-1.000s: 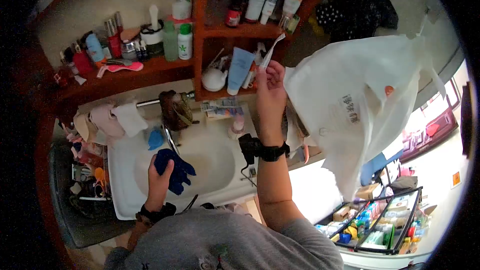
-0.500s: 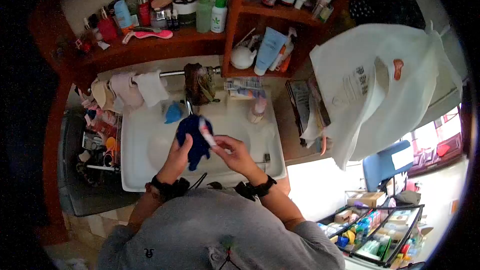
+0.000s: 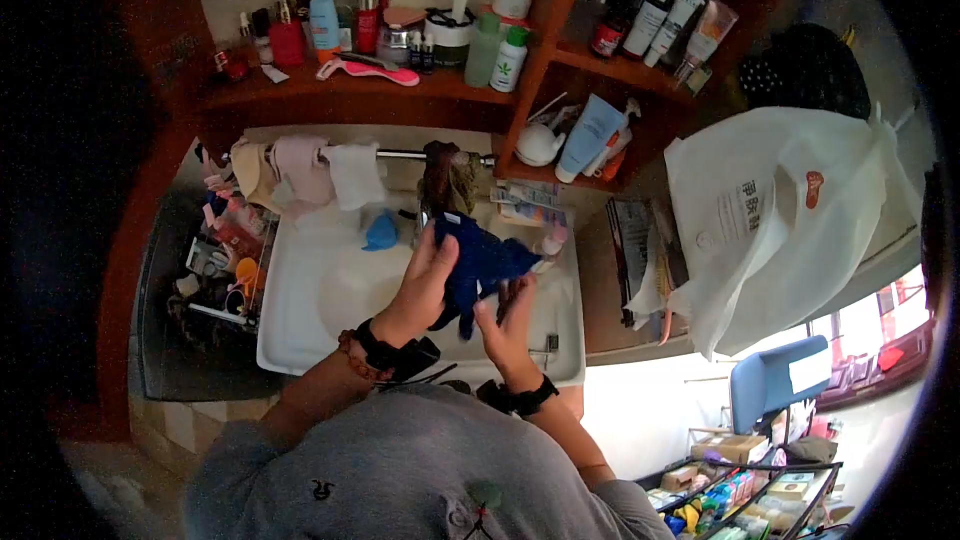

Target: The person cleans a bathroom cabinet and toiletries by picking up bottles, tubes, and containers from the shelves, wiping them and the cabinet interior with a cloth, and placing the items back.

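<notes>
A dark blue cloth item (image 3: 478, 265), shaped like a glove or sock, is held over the white sink (image 3: 335, 335). My left hand (image 3: 422, 290) is closed on its left side, thumb on top. My right hand (image 3: 508, 328) is at its lower right, its fingers partly behind the cloth; whether they grip anything is unclear. The small white and red tube seen before does not show. Behind the cloth, a brown patterned cloth (image 3: 448, 178) covers the faucet. A pink-capped bottle (image 3: 553, 240) stands on the sink's right side.
A blue piece (image 3: 381, 231) lies in the sink. Small cloths (image 3: 355, 177) hang on a rail. Wooden shelves (image 3: 400, 92) above hold several bottles and tubes. A white bag (image 3: 790, 225) hangs at the right, and a dark bin (image 3: 200, 340) stands at the left.
My right hand came down from the shelf with a small white tube to the blue cloth; the tube is now out of sight. The view has shifted, and the blue cloth is raised.
</notes>
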`<action>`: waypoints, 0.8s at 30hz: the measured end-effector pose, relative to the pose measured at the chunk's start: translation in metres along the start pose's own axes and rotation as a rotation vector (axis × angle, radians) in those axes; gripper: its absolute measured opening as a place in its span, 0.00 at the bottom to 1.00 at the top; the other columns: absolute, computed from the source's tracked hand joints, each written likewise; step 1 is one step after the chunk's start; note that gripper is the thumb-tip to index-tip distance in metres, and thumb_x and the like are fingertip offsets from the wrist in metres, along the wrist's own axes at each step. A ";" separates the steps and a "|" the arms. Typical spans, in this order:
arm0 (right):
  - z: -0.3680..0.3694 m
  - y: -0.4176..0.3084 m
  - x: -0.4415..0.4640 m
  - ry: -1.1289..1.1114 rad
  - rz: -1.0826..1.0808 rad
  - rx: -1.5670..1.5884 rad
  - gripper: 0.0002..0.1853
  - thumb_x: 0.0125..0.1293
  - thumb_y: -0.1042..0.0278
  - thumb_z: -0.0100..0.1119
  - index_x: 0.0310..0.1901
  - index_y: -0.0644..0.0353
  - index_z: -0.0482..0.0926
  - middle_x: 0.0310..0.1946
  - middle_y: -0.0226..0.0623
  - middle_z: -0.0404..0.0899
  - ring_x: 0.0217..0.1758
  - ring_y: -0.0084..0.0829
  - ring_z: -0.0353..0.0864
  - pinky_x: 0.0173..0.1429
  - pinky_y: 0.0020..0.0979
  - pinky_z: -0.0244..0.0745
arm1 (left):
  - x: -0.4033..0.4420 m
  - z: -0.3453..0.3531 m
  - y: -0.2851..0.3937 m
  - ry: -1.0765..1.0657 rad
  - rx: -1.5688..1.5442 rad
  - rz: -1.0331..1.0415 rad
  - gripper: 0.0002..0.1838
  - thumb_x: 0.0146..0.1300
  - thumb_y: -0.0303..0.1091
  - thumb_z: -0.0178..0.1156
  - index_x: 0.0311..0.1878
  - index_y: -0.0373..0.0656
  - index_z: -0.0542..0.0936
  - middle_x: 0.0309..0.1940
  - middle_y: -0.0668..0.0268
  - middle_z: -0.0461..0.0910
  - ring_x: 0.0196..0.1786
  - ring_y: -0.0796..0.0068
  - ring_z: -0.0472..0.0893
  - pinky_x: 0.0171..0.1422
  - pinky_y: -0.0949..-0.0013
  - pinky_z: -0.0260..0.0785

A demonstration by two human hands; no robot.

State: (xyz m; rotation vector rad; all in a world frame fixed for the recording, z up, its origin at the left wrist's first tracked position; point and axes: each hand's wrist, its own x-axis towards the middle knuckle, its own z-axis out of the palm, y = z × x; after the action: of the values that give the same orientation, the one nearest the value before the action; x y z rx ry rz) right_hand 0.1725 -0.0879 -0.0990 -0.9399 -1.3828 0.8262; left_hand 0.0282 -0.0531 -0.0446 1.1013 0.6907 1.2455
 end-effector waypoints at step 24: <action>0.041 -0.010 0.035 -0.285 0.151 -0.534 0.12 0.63 0.72 0.52 0.47 0.66 0.67 0.44 0.58 0.73 0.41 0.57 0.76 0.39 0.48 0.73 | 0.003 -0.005 0.031 0.262 -0.209 0.235 0.17 0.74 0.45 0.45 0.52 0.41 0.70 0.37 0.73 0.74 0.38 0.86 0.72 0.43 0.79 0.69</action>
State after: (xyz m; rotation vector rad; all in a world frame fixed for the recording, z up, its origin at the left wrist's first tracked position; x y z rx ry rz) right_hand 0.1324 -0.0581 -0.0765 -1.3879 -1.8479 0.7337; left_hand 0.0125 -0.0501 -0.0169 0.8715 0.6212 1.6452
